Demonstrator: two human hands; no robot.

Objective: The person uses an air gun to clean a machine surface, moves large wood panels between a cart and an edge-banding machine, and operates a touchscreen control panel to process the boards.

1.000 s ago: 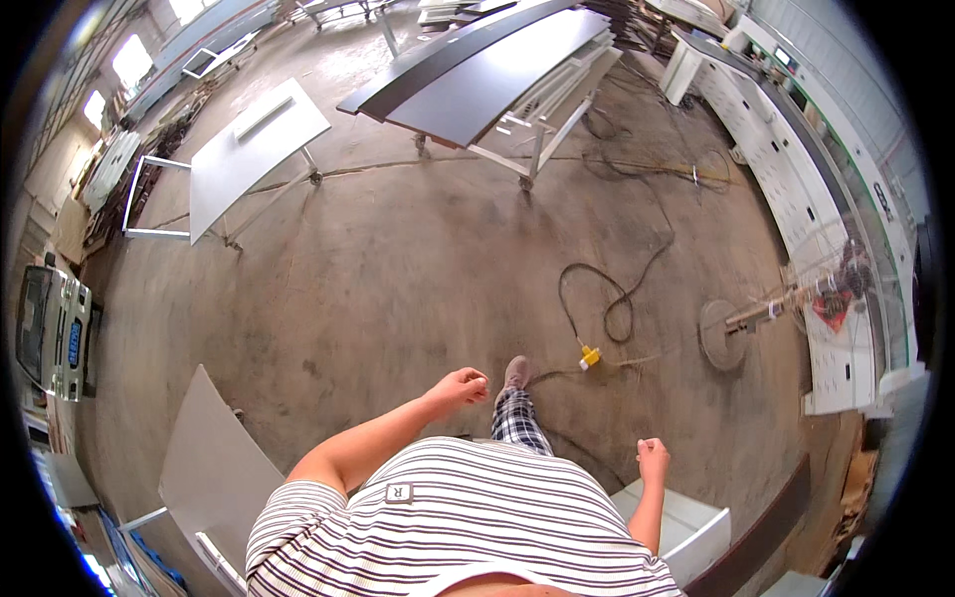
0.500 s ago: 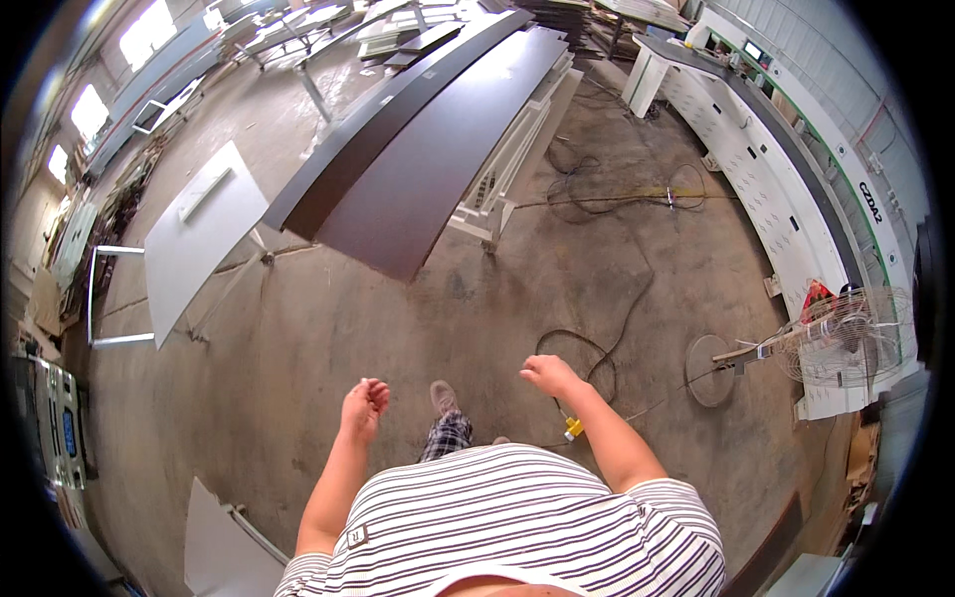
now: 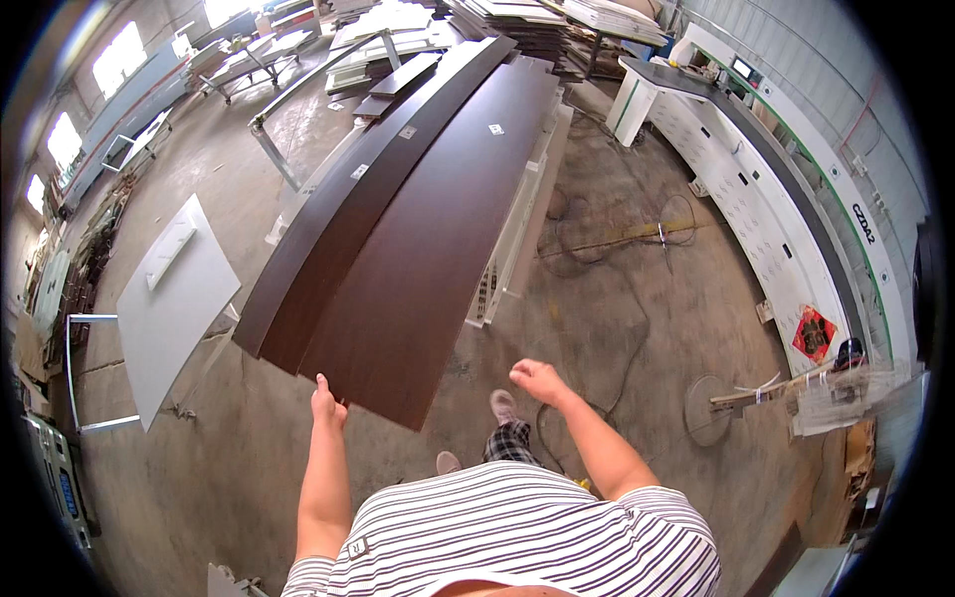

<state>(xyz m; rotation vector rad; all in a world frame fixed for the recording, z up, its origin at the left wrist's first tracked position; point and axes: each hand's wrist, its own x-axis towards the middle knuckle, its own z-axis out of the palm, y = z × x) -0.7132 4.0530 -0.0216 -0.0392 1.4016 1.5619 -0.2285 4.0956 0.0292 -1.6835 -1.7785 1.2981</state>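
A long dark brown board (image 3: 428, 239) lies on a rack, its near end reaching toward me. My left hand (image 3: 328, 403) is at the near left corner of this board, thumb along the top and fingers curled at the edge. Beside it on the left lies a second dark brown panel (image 3: 318, 234). My right hand (image 3: 537, 381) hangs in the air to the right of the board, apart from it. Its fingers are loosely curled, and nothing shows in them.
A white panel (image 3: 179, 308) on a metal frame stands at the left. At the right runs a long white machine (image 3: 756, 189) with a dark top. A wire-cage fan (image 3: 846, 398) stands near it. Cables (image 3: 637, 338) trail over the concrete floor, and stacked boards (image 3: 507, 25) lie far ahead.
I have stepped forward, and the brown boards now come nearer. My left hand has gone from hanging free to the near edge of the board. My right hand stays free.
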